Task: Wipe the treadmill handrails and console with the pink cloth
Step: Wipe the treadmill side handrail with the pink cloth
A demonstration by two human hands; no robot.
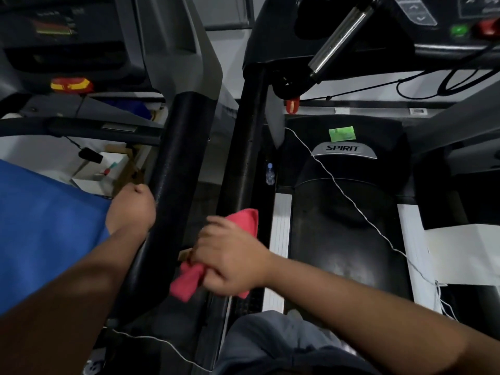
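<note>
Gripping the pink cloth [216, 262], the right hand's [230, 259] fingers [213, 228] curl tight round it. The cloth is bunched up. One end sticks out past the fingers at the top, and the other end hangs out below the hand. The hand and cloth sit on the black handrail [244, 147] of the treadmill on the right. That rail runs up toward the console [422, 14], which shows at the top right with a green button [459, 30] and a red one [488, 28] beside it.

The left hand [134, 207] is bent into a fist next to the other black rail [180, 163], which belongs to the treadmill on the left. It touches the side of that rail. Its fingers are on the far side of the hand, so I cannot tell if they hold anything.

A blue sleeve [46, 226] covers the left side. The belt [343, 226] lies to the right of the right hand, with a hood marked SPIRIT [343, 148] above it. A thin white cord [351, 201] runs across the belt. A small water bottle [269, 173] lies on the floor between the rail and the belt. A red clip [292, 104] hangs under the console.
</note>
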